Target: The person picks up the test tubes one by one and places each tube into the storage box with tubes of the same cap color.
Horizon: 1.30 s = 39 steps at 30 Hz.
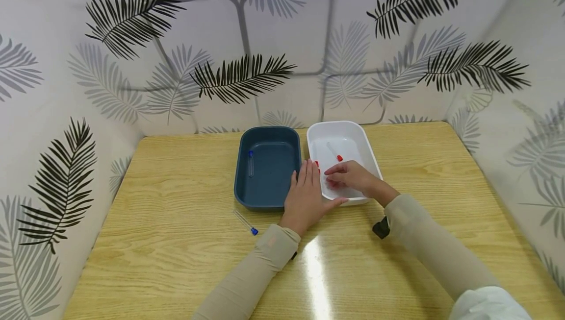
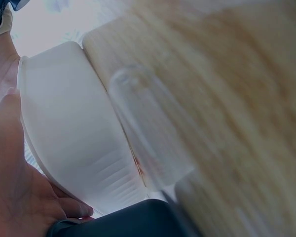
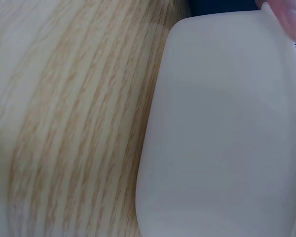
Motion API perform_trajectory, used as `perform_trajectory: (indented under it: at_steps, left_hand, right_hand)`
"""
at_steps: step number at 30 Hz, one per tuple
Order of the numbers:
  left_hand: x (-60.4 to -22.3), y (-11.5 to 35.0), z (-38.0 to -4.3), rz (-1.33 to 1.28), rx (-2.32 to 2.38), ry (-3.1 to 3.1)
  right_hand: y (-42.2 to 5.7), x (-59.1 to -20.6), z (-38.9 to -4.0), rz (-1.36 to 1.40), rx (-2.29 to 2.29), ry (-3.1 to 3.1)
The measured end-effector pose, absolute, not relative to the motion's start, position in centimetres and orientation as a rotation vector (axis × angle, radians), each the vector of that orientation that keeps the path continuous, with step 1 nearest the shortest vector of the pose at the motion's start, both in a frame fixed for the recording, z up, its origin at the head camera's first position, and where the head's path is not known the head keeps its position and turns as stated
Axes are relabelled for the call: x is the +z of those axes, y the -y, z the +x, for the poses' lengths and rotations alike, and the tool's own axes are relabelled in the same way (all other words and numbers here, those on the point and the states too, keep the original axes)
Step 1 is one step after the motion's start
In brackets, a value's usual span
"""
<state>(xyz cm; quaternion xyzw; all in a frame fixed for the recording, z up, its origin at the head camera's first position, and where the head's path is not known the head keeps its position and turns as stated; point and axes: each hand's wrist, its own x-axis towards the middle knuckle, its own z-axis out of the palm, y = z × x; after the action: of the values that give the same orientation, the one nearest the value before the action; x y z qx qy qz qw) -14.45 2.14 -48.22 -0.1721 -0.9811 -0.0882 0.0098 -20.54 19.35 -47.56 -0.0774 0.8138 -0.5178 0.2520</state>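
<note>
Left hand (image 1: 307,200): fingers straight, not gripping, resting at near-left corner of white tray (image 1: 371,149), thumb along rim. Tray smooth, rounded rectangle. Right hand (image 1: 350,178) inside it, fingers bent; can't tell if they grasp anything. Clear slim red tube (image 1: 335,153) lies in there, more red caps (image 1: 317,164) by left fingertips. Blue tubes: one (image 1: 250,164) in matte navy tray (image 1: 237,183), one (image 1: 245,222) on wood-grain table (image 1: 176,251).
</note>
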Motion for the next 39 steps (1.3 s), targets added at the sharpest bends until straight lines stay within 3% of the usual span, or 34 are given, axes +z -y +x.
perform_trajectory:
  at_steps: [13,24,39]
  left_hand:
    - [-48.1,-2.1,-14.4,-0.542,-0.291,3.045]
    - [-48.1,-1.9,-14.7,-0.576,-0.364,3.007]
    - [-43.9,2.9,-13.2,-0.824,-0.747,2.825]
  right_hand:
    - [-18.9,-46.0,-19.8,-0.241,-1.520,-2.196]
    - [-19.0,-47.6,-20.3,-0.456,-1.492,-2.496]
    - [-16.6,-45.9,-18.0,-0.788,-1.089,-2.916]
